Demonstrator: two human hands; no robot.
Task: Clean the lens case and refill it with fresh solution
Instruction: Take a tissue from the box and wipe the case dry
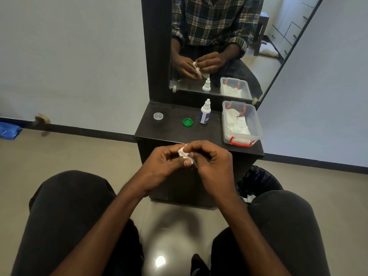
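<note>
At the centre of the frame both forearms reach forward and the hands meet. The left hand (161, 164) curls its fingers around a small white object, likely the lens case (186, 155), mostly hidden. The right hand (211, 159) pinches a white tissue wad (181, 150) against it. Above them on the dark shelf (171, 132) stand the solution bottle (205, 113), green cap (187, 122) and clear cap (158, 116).

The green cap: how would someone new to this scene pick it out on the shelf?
Find the dark shelf under the mirror. The green cap lies flat near its middle, just left of the upright white solution bottle. It is the only green thing there; the other loose cap, farther left, is clear.
</note>
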